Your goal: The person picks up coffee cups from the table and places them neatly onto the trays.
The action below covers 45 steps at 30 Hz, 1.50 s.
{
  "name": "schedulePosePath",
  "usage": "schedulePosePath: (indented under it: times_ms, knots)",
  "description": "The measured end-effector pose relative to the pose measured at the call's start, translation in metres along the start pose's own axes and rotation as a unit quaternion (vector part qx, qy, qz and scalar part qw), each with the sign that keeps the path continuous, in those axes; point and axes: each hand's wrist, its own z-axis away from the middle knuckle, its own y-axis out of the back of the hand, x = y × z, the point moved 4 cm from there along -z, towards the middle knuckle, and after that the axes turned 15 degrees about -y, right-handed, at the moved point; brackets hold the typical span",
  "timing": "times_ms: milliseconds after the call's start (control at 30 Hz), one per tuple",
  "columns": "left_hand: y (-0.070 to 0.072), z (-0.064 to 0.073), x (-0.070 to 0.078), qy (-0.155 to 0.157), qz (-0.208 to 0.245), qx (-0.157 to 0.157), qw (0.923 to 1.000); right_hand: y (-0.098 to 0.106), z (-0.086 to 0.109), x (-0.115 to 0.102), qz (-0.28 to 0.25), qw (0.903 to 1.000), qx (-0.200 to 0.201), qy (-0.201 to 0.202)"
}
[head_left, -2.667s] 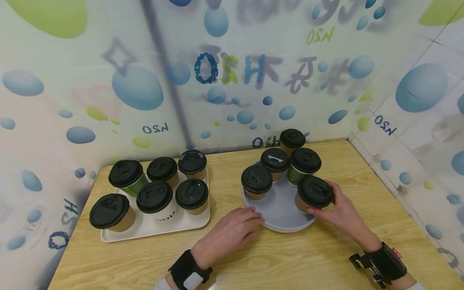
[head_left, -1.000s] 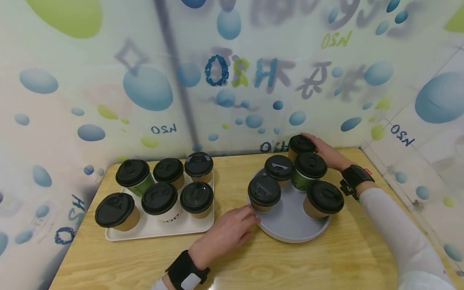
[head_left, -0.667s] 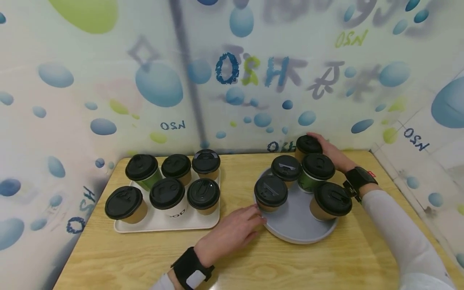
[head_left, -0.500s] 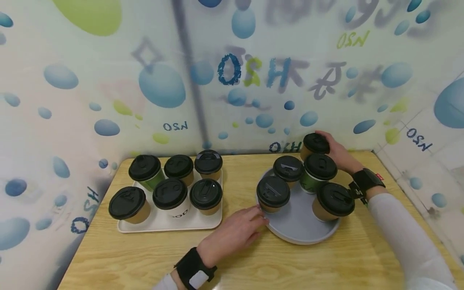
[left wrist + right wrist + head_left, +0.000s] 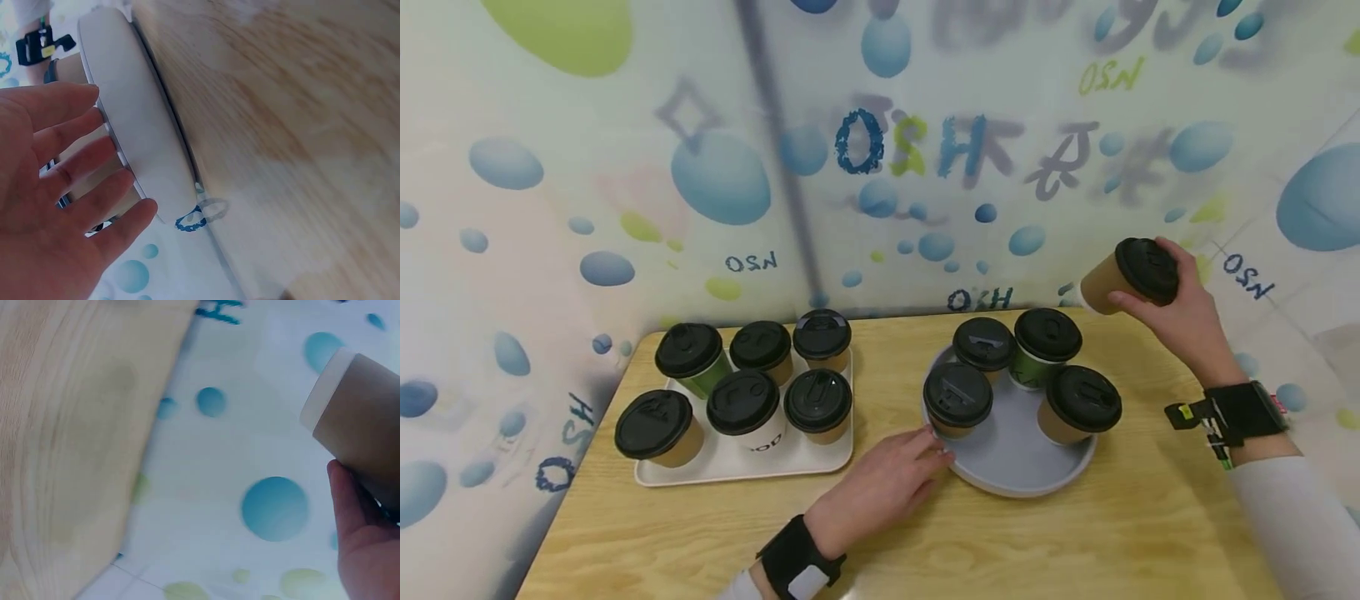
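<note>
My right hand (image 5: 1187, 321) grips a brown paper coffee cup (image 5: 1108, 283) with a black lid, raised above the table's back right and tilted, its base to the left. In the right wrist view the same cup (image 5: 365, 415) shows its pale base band. My left hand (image 5: 883, 479) rests with extended fingers at the left rim of a round grey tray (image 5: 1015, 479). In the left wrist view the fingertips (image 5: 147, 207) touch that tray's side (image 5: 134, 119). On the round tray stand several lidded cups, among them a green one (image 5: 1028, 371) and a brown one (image 5: 1060, 425).
A white rectangular tray (image 5: 730, 477) on the left holds several black-lidded cups, including a white one (image 5: 752, 433) and a green one (image 5: 707, 379). A patterned wall covering (image 5: 925, 233) rises directly behind the wooden table (image 5: 970, 550).
My right hand has taken the brown cup from behind the round tray, lifted it and tilted it while moving right. Earlier it held the front right cup. The left hand stays at the tray.
</note>
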Motion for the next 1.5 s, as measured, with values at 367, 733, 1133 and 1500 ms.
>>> schedulePosePath:
  times_ms: [367,733,1133,1500]
  knots:
    - [0.003,-0.003,0.001,0.005,-0.001,0.002,1.0,0.016,0.06,-0.026,-0.084,0.9958,0.036,-0.008]
    - [-0.001,-0.008,0.005,0.001,-0.004,0.011,0.9999,-0.007,0.123,-0.058,-0.241,0.9665,-0.007,0.087]
    - [-0.004,-0.008,0.009,0.005,0.017,0.021,0.9996,-0.028,0.147,-0.048,-0.1,0.9834,0.008,0.152]
    - [-0.005,-0.005,0.004,0.01,0.019,0.02,0.9996,-0.061,0.179,-0.035,0.017,0.9882,-0.021,0.151]
